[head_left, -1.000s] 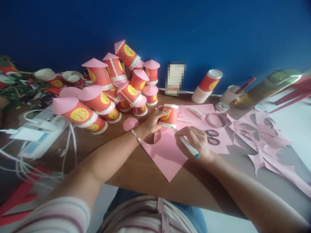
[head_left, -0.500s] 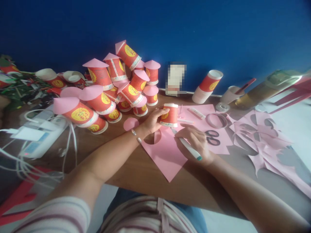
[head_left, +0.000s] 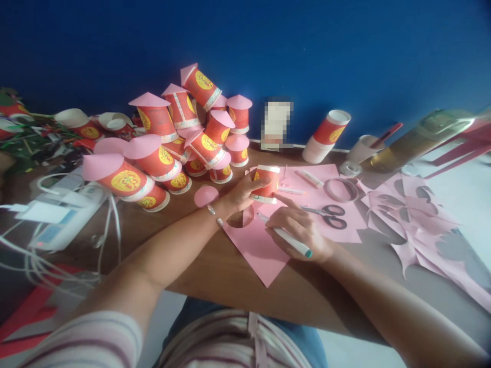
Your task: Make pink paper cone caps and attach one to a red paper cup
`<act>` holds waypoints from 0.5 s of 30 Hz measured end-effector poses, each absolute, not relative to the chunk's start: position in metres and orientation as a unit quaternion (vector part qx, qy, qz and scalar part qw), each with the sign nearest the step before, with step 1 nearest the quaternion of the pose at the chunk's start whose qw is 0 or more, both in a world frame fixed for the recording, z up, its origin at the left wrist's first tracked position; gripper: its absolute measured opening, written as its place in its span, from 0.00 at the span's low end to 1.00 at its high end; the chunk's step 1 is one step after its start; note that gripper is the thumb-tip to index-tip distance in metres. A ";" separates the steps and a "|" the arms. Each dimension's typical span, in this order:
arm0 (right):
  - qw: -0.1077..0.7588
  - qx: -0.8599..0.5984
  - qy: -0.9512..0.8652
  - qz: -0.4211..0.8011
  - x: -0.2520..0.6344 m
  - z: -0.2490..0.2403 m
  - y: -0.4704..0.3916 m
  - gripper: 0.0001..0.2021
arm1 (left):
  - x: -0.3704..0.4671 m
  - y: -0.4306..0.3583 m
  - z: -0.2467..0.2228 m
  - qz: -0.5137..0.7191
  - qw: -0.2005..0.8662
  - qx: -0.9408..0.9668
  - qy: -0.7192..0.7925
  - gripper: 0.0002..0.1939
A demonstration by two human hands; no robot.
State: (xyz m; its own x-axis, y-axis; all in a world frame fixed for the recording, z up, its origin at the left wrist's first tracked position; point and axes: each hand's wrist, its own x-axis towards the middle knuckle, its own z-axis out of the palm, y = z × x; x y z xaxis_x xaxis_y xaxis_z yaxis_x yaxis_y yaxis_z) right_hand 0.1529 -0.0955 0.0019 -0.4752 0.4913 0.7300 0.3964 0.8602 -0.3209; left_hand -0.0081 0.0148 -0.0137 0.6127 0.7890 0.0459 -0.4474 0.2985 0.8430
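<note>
Fingers of my left hand [head_left: 244, 193] wrap round a red paper cup [head_left: 268, 179] with a white rim and a green mark near its lower edge. My right hand [head_left: 297, 230] grips a white marker with a green end [head_left: 293, 242], its tip pointing left, just below the cup. The index finger of this hand reaches toward the cup's lower edge. Under both lies pink paper [head_left: 266, 266] with a round cut-out. Black-handled scissors [head_left: 333, 215] rest on the paper right of my right hand, beside a roll of tape [head_left: 341, 190] and a glue stick [head_left: 311, 179].
Several red cups with pink cone tops [head_left: 150, 115] are piled at the left. A power strip [head_left: 69, 217] with white cables lies left of them. Stacked cups [head_left: 328, 135], a bottle [head_left: 414, 138] and pink scraps [head_left: 418, 220] are at the right.
My right hand and the marker have moved left and slightly down, away from the cup's edge, uncovering more of the scissors. The cup has turned slightly in my left hand.
</note>
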 end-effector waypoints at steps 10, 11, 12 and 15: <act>0.483 -0.342 -0.805 -0.036 0.158 0.001 -0.095 0.09 | -0.008 0.016 -0.016 0.396 0.789 0.423 0.205 0.19; 0.478 -0.344 -0.807 -0.031 0.157 0.001 -0.095 0.09 | -0.008 0.017 -0.015 0.397 0.788 0.423 0.205 0.18; 0.475 -0.343 -0.810 -0.028 0.157 0.001 -0.095 0.09 | -0.008 0.016 -0.015 0.398 0.786 0.426 0.206 0.18; 0.468 -0.345 -0.813 -0.027 0.157 0.000 -0.096 0.09 | -0.008 0.015 -0.014 0.399 0.779 0.438 0.205 0.16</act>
State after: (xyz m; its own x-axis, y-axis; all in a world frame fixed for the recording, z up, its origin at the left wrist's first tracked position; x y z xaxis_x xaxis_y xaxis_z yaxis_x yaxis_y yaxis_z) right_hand 0.1574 -0.0961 -0.0003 -0.3234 0.5357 0.7800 0.5865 0.7604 -0.2791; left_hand -0.0080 0.0152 -0.0135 0.5972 0.8015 0.0312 -0.4425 0.2968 0.8462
